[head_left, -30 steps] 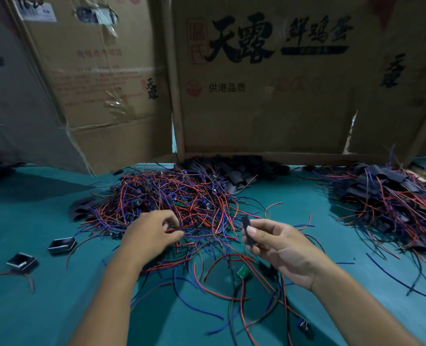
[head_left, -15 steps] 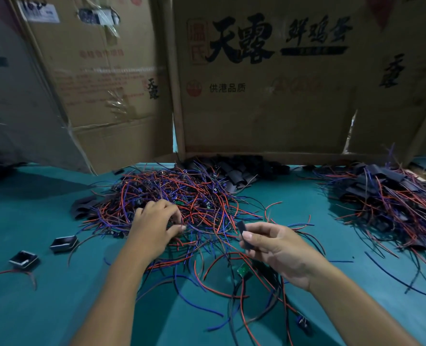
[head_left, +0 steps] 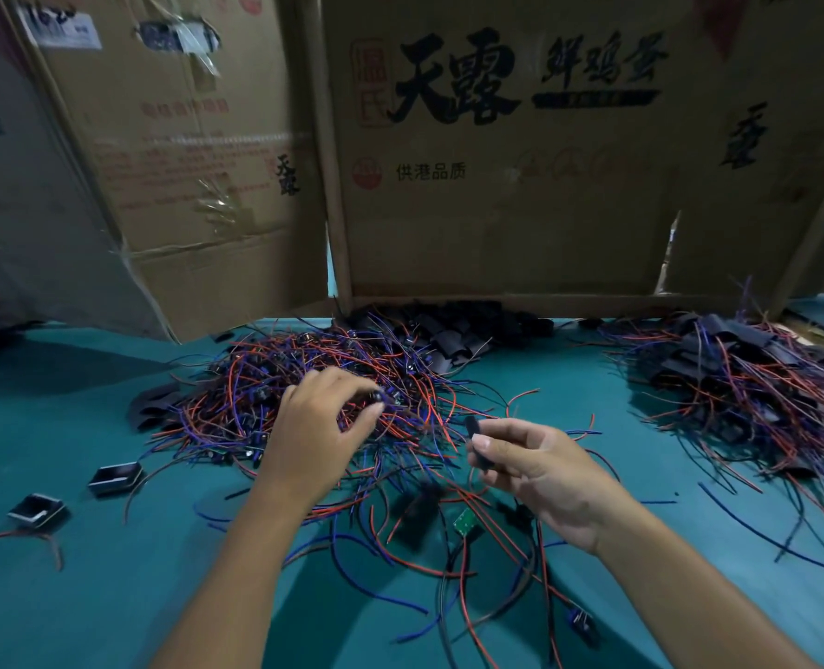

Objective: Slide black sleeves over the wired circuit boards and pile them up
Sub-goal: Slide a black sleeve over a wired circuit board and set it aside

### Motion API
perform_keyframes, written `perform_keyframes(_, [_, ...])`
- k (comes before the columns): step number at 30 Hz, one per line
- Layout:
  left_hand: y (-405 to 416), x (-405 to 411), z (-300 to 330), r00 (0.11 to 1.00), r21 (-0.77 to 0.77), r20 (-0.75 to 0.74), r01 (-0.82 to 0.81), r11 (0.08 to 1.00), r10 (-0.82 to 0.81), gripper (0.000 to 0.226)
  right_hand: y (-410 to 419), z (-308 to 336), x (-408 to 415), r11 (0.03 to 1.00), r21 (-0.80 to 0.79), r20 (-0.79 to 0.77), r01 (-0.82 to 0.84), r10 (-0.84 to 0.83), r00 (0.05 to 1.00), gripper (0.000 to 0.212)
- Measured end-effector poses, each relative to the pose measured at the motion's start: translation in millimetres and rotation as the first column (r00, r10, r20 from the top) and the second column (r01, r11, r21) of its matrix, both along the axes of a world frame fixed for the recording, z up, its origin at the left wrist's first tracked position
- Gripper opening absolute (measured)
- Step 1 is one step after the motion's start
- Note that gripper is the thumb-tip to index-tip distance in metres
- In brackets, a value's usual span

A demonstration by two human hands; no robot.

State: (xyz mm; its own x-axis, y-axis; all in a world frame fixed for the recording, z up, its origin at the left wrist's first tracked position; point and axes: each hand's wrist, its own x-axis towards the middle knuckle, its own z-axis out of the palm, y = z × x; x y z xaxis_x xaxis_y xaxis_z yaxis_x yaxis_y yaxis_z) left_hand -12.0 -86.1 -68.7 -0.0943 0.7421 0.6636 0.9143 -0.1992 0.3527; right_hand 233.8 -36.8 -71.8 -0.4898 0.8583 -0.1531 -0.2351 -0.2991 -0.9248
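A tangle of red, blue and black wired circuit boards (head_left: 275, 393) covers the middle of the teal table. My left hand (head_left: 318, 437) hovers over it and pinches a small dark part of one wired board (head_left: 381, 395) between thumb and fingertips. To its right, my right hand (head_left: 540, 470) pinches a flat black sleeve (head_left: 475, 441) between thumb and forefinger, held upright. Loose black sleeves (head_left: 453, 330) lie heaped behind the tangle. A pile of sleeved boards (head_left: 748, 379) sits at the right. A bare green board (head_left: 465, 521) lies below my right hand.
Cardboard boxes (head_left: 497, 195) wall off the back of the table (head_left: 86, 596). Two small black open sleeves (head_left: 115, 478) (head_left: 38, 510) lie at the left. Loose wires (head_left: 448, 596) trail toward the front edge between my forearms.
My left hand has moved up and right over the tangle and lifted a small part from it. My right hand with the sleeve has stayed nearly in place.
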Motion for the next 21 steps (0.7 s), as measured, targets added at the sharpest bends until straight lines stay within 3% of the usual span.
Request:
perform_keyframes(3, [-6,14,13,0.979,0.273,0.186,0.029,0.961,-0.083,0.015,1,0,0,0.999,0.04,-0.022,0.019,-0.019,1.0,0.047])
perform_keyframes(5, [-9,19,19,0.907,0.328,0.392,0.016,0.944,-0.151,0.007,3,-1,0,0.996,0.089,-0.017,0.028,-0.027,1.0,0.048])
perform_keyframes(7, [-10,24,21,0.728,0.319,0.628,0.082,0.944,-0.276,0.005,4,-2,1,0.99,0.141,-0.003,0.032,-0.032,0.999,0.05])
perform_keyframes(9, [-9,29,23,0.47,0.321,0.804,0.174,0.931,-0.365,0.011,5,-4,3,0.985,0.169,-0.004,0.036,-0.036,0.999,0.051])
perform_keyframes(11, [-8,34,24,0.238,0.306,0.902,0.24,0.921,-0.361,0.013,6,-3,4,0.981,0.19,0.0,0.036,-0.037,0.999,0.048])
perform_keyframes(13, [-7,37,21,0.117,0.266,0.944,0.28,0.923,-0.308,0.013,6,-3,4,0.978,0.206,0.009,0.037,-0.04,0.999,0.051])
perform_keyframes(16, [-5,42,15,0.107,0.161,0.974,0.3,0.94,-0.201,0.016,3,-2,3,0.956,0.295,0.081,0.002,-0.028,0.996,0.048])
perform_keyframes(21, [-3,50,14,0.103,0.149,0.977,0.297,0.943,-0.187,0.013,-10,-1,1,0.837,0.451,0.301,-0.309,0.184,0.936,0.027])
